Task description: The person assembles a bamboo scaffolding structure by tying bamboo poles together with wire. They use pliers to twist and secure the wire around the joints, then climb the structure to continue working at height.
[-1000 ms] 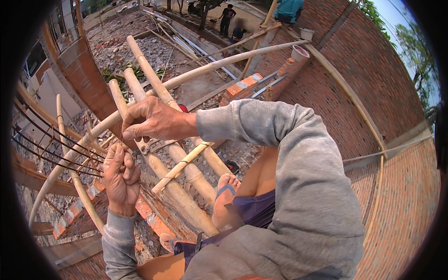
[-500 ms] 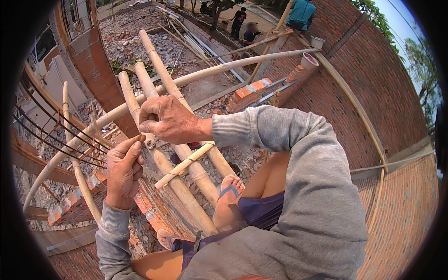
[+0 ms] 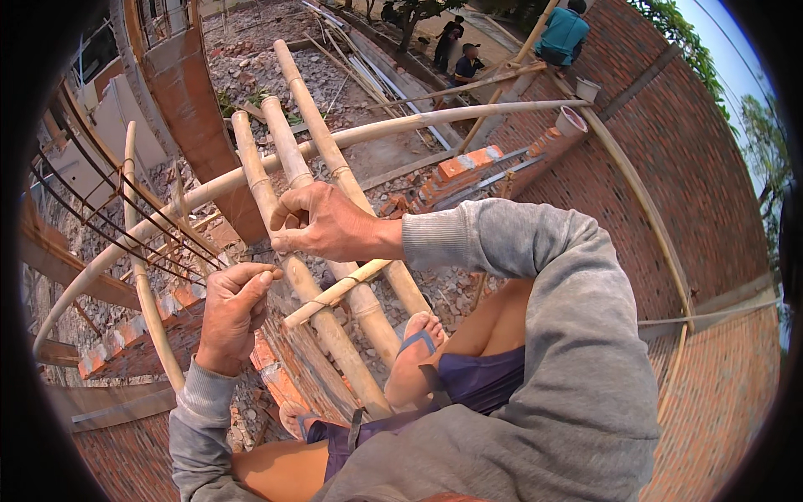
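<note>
A tall red-brick wall (image 3: pixel 661 159) runs along the right, with pale blue sky (image 3: pixel 711 50) and green trees (image 3: pixel 765 155) beyond it. Grey rubble (image 3: pixel 251 71) lies strewn at upper left, near a rust-brown column (image 3: pixel 188 96). Bright daylight fills everything.

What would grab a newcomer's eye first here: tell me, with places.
First, near the middle, the person's bare right hand in front of the bamboo poles, and the left hand lower, to its left. A short bamboo stick crosses those poles just below the right hand. A tall brick wall fills much of the right side.
</note>
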The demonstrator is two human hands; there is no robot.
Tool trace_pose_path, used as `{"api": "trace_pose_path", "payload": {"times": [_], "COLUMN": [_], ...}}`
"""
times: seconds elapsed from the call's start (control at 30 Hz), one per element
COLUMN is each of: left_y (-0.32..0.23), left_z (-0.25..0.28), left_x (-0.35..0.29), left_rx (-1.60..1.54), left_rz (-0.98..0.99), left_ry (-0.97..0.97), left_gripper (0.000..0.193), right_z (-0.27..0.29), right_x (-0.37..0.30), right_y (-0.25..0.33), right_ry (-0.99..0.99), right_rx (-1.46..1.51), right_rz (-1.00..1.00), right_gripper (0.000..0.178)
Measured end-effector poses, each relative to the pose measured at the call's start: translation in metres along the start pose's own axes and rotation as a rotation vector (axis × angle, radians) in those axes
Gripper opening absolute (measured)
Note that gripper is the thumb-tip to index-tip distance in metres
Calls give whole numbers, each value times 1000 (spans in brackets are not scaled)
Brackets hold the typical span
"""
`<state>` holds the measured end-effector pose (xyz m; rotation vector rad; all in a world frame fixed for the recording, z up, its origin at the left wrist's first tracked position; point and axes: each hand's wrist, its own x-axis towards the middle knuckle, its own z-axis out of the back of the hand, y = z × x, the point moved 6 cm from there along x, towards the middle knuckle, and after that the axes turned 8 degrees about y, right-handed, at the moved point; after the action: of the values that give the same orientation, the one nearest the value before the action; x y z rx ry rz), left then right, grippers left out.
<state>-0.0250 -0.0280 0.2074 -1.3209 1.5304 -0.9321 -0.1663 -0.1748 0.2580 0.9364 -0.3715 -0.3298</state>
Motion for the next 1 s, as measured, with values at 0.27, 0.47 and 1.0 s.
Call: {"api": "trace_pose_path", "payload": {"times": [0.27,0.47,1.0], "left_y": [-5,-17,14], "left_z": [7,-2,10], "left_x": [-9,-4,15], "left_rx": [-83,903,380], "left_rz": [-1,-568,-260], "left_ry": [31,-51,-96], "left_gripper": [18,18,26], "right_z": [-10,-43,-19], "right_x": [-18,-22,-11], "right_y": [42,-17,-41], "right_ry": [43,359,245], "right_rx": [-612,625,482], "right_rz": [656,-490,-461], "right_gripper": [37,27,25]}}
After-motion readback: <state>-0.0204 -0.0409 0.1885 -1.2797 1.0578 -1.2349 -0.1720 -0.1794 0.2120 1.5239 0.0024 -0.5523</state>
